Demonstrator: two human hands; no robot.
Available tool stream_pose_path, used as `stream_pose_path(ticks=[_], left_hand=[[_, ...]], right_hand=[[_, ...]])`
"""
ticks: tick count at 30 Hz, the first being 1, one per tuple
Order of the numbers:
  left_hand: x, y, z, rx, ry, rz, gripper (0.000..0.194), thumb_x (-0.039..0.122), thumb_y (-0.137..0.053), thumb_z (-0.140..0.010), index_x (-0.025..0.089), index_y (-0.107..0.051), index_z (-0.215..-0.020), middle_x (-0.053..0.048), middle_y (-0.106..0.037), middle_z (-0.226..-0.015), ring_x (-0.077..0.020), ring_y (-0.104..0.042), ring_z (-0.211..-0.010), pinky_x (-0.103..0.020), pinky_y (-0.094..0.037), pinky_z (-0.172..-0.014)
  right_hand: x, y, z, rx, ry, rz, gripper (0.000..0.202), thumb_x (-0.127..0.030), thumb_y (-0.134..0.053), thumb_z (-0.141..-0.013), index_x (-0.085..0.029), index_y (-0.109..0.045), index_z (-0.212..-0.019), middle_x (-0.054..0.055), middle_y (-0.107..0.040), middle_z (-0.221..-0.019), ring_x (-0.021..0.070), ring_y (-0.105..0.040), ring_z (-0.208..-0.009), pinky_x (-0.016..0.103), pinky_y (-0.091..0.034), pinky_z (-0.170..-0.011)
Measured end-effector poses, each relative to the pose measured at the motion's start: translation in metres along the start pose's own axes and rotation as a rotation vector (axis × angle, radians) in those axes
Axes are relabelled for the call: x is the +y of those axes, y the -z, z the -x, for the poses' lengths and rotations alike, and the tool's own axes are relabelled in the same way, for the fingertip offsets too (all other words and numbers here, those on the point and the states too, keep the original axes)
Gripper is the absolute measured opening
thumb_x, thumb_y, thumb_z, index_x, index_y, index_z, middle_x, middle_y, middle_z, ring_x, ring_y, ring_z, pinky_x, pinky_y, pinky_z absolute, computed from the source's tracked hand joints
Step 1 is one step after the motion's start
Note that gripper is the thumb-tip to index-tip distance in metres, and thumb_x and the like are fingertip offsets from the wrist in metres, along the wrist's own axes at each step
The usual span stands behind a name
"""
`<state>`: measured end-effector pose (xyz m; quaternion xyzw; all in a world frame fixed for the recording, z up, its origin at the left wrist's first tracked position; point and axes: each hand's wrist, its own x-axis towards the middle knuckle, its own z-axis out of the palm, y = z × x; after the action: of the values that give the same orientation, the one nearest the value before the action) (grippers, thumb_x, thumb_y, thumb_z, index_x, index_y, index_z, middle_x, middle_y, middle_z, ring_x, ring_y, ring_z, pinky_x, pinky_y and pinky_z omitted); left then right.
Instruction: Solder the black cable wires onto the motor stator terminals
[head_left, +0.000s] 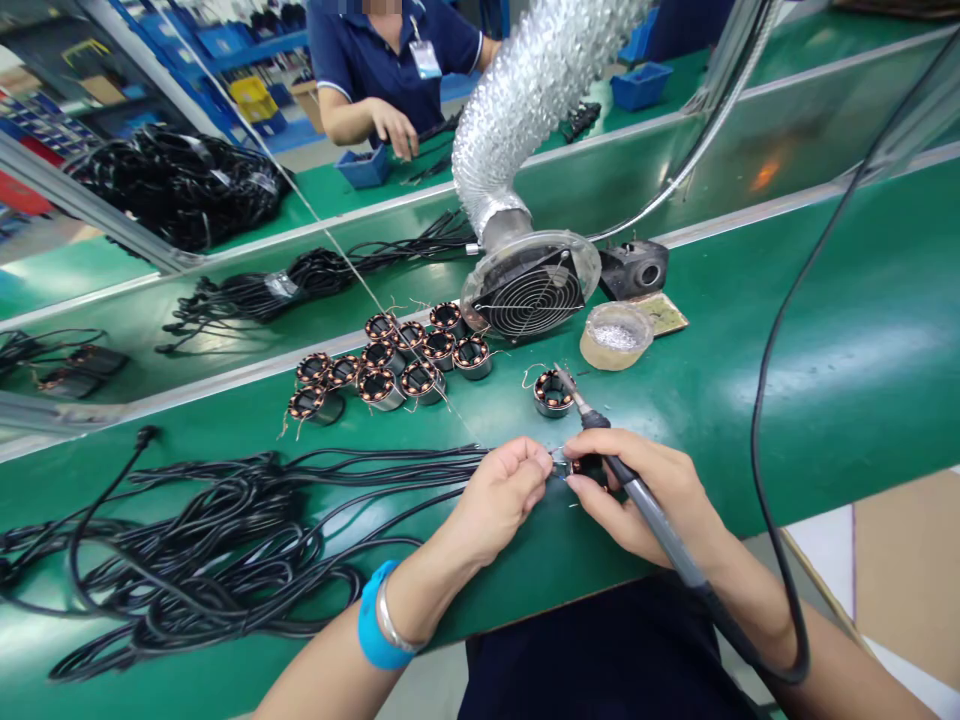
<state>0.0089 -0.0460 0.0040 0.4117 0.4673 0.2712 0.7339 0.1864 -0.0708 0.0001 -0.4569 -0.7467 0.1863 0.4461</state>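
Observation:
My left hand (506,495) is closed in a pinch at the front middle of the green bench (750,420), its fingertips on a thin wire. Facing it, my right hand (637,490) holds a soldering iron (645,515) that points up and left, and its fingers are also round a motor stator (589,468), mostly hidden. Beyond the iron's tip stands a single copper-wound stator (553,394). Several more stators (381,388) are grouped to the left. Black cables (225,550) lie in a tangle at the left, with ends running to my left hand.
A fan (534,295) on a silver duct (487,140) stands behind the stators. Right of it are a round solder dish (616,335) and a black holder (636,268). The iron's cord (761,400) loops at the right. Across the bench a person (390,80) handles cables.

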Motion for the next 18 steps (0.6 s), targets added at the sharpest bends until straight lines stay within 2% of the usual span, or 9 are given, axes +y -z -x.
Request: stream_pose_path(ticks=[4, 8, 11, 15, 18], left_hand=[[-0.0022, -0.0020, 0.0013, 0.015, -0.026, 0.006, 0.032, 0.046, -0.061, -0.083, 0.019, -0.046, -0.073, 0.012, -0.035, -0.047, -0.0042, -0.017, -0.040, -0.020, -0.016, -0.042], [-0.0029, -0.0020, 0.0030, -0.017, -0.043, -0.010, 0.036, 0.051, -0.062, -0.083, 0.019, -0.047, -0.075, 0.011, -0.036, -0.047, -0.0043, -0.017, -0.040, -0.020, -0.015, -0.041], [-0.0024, -0.0012, 0.0045, -0.054, -0.009, -0.038, 0.038, 0.053, -0.059, -0.084, 0.019, -0.048, -0.074, 0.011, -0.037, -0.046, -0.0042, -0.017, -0.039, -0.020, -0.013, -0.040], [-0.0038, 0.0003, 0.0045, -0.077, 0.062, 0.018, 0.034, 0.050, -0.060, -0.083, 0.020, -0.048, -0.074, 0.011, -0.035, -0.042, -0.0049, -0.016, -0.038, -0.020, -0.011, -0.038], [-0.0061, 0.0005, 0.0034, -0.044, 0.060, 0.054, 0.031, 0.047, -0.060, -0.082, 0.019, -0.050, -0.076, 0.012, -0.034, -0.041, -0.0049, -0.014, -0.037, -0.019, -0.011, -0.038]], right_hand=[[0.0000, 0.0013, -0.0001, 0.000, -0.027, -0.026, 0.028, -0.010, -0.065, -0.082, -0.022, -0.061, -0.106, -0.001, -0.071, -0.088, 0.0106, -0.063, -0.059, 0.024, -0.056, -0.065], [-0.0015, -0.0010, -0.0016, 0.017, -0.011, -0.109, 0.023, -0.007, -0.062, -0.084, -0.022, -0.062, -0.102, -0.001, -0.072, -0.088, 0.0108, -0.067, -0.069, 0.021, -0.056, -0.068], [-0.0008, -0.0044, -0.0020, 0.067, 0.085, -0.092, 0.024, -0.004, -0.059, -0.086, -0.021, -0.063, -0.102, 0.000, -0.072, -0.089, 0.0118, -0.068, -0.074, 0.023, -0.055, -0.071], [0.0021, -0.0061, -0.0013, 0.083, 0.231, 0.007, 0.027, -0.001, -0.056, -0.086, -0.020, -0.064, -0.103, -0.001, -0.066, -0.072, 0.0125, -0.059, -0.059, 0.025, -0.050, -0.058], [0.0036, -0.0033, 0.0002, 0.077, 0.168, -0.011, 0.026, -0.004, -0.059, -0.085, -0.020, -0.063, -0.105, 0.001, -0.070, -0.081, 0.0129, -0.062, -0.064, 0.026, -0.053, -0.063]])
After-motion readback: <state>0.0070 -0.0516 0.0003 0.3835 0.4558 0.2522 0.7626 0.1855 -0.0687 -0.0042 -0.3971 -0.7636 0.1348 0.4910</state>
